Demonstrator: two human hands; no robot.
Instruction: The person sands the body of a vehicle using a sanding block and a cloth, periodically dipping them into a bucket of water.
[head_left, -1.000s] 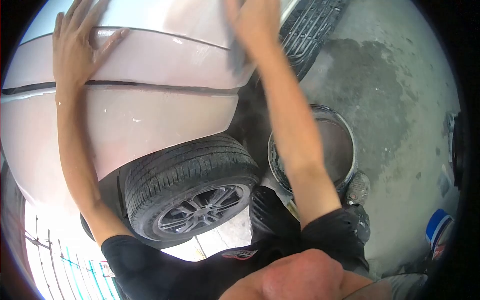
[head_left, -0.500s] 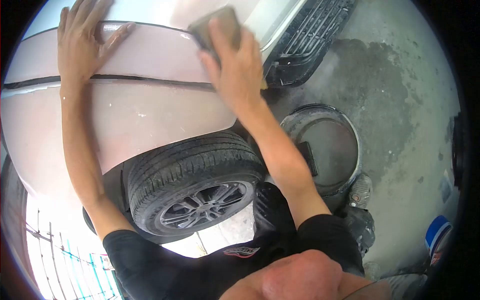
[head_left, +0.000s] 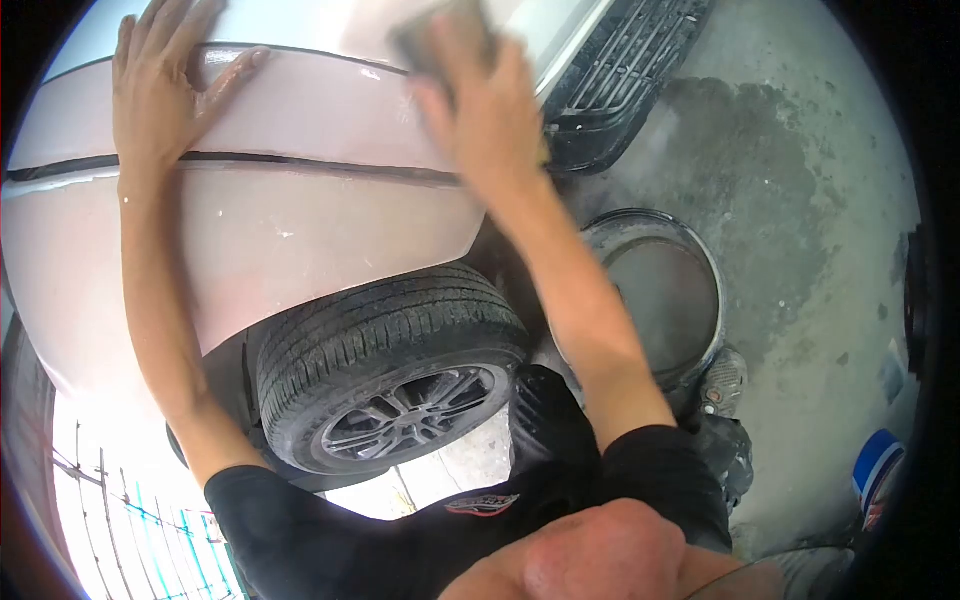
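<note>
A pinkish-white car body panel (head_left: 330, 215) with a dark seam across it spans the upper left. My left hand (head_left: 160, 90) lies flat on the upper panel with its fingers spread and nothing in them. Farther right, my right hand (head_left: 495, 125) grips a grey-brown sanding block (head_left: 440, 45) against the panel's surface. Motion blurs the block and the fingers around it. Below the panel's arch is a black tyre (head_left: 390, 320) on a grey alloy wheel (head_left: 410, 410).
A round basin (head_left: 665, 290) of murky water stands on the concrete floor, right of the tyre. Above it juts a black ribbed side step (head_left: 625, 75). A wet patch (head_left: 740, 180) darkens the floor. At the lower right is a blue-and-white container (head_left: 880, 465).
My right hand has shifted slightly up and to the right with the sanding block. My left hand stays almost where it was. The forearm now covers the dark block at the basin's edge.
</note>
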